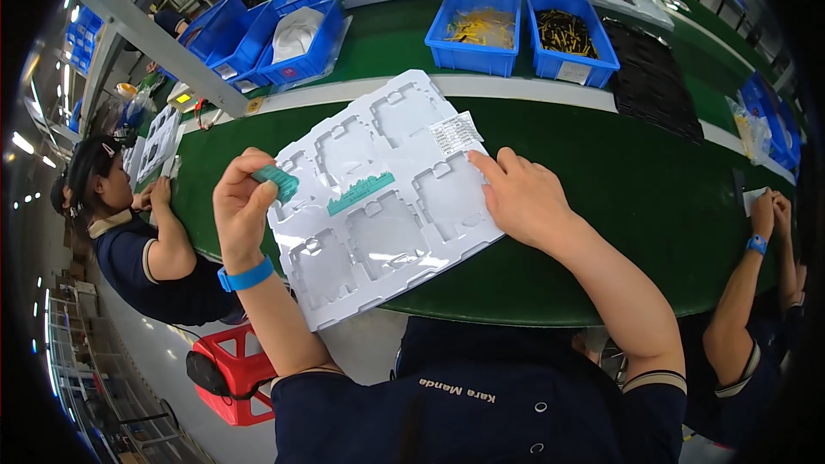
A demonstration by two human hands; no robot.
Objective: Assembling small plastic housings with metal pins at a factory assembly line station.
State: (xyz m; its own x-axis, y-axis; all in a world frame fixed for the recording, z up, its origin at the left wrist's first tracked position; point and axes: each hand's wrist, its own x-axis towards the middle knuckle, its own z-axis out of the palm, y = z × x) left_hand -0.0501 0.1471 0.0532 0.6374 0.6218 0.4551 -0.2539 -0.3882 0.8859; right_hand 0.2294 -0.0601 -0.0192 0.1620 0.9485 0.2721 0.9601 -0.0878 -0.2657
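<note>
As left hand pinches strip, right touches tray

Before us we see a tray, a strip and label on it, two bins beyond it, a stool to our left

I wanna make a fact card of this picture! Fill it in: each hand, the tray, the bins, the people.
Left hand: the left hand pinches a small teal piece
Right hand: the right hand is at the right edge of the white tray
On tray: a jagged teal strip and a printed label
Bins: blue left bin, yellowish strips inside; blue right bin, black and yellow strips
Table: green table
Nearby people: left co-worker, right co-worker
</note>
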